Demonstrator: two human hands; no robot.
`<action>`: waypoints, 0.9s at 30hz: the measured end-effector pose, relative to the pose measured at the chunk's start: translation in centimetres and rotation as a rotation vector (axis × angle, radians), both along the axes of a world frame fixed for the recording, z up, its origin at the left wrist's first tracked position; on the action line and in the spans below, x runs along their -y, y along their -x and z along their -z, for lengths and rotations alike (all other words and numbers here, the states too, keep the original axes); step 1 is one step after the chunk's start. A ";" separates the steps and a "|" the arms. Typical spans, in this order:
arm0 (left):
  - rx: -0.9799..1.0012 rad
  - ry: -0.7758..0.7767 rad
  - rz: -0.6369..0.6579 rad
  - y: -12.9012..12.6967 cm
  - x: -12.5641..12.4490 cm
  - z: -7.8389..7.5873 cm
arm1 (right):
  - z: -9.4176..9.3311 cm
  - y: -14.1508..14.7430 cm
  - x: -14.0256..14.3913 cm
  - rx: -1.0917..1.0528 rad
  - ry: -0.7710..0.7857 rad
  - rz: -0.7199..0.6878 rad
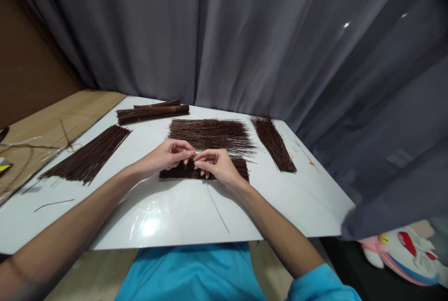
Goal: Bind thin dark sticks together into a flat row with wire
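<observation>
Above the table's middle, my left hand [174,152] and my right hand [218,163] nearly meet at the fingertips. Both are closed in a pinch; whatever lies between the fingers is too small to make out. Beneath them sits a dark brown bundle of thin sticks [240,169], partly hidden by my hands. Just beyond spreads a wider layer of thin brown sticks [213,132], its right ends uneven. One loose thin stick [217,208] slants across the white tabletop from below my right hand toward the near edge.
Tied bundles [154,112] lie at the back left. A fanned pile of sticks [89,156] is at left, another pile [275,144] at right. Rubber bands [294,149] are near the right edge. A grey curtain [245,35] hangs behind the white table [168,224]; a plush toy [402,252] sits lower right.
</observation>
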State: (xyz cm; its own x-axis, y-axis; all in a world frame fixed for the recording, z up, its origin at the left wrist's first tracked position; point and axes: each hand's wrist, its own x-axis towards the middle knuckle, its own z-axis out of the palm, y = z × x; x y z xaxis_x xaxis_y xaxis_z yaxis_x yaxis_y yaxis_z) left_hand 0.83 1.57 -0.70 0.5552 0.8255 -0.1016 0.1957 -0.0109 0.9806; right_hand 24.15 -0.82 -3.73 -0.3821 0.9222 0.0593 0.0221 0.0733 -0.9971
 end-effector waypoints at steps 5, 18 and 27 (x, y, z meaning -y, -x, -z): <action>0.049 0.051 0.015 0.0 0.1 -0.3 | -0.2 0.0 0.1 0.012 -0.007 0.009; 0.020 -0.001 0.016 0.2 0.2 -0.4 | 0.2 0.1 0.1 0.043 -0.044 0.025; 0.037 0.009 0.030 0.2 0.2 -0.3 | -0.1 0.0 0.2 0.049 -0.064 0.028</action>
State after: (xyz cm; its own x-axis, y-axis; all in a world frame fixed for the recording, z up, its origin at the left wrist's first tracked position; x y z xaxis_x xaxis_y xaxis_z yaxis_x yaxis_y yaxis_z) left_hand 0.59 1.33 -0.41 0.5829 0.8078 -0.0876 0.1586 -0.0074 0.9873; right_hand 24.14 -1.01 -3.66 -0.3602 0.9275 0.1004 0.0735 0.1354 -0.9881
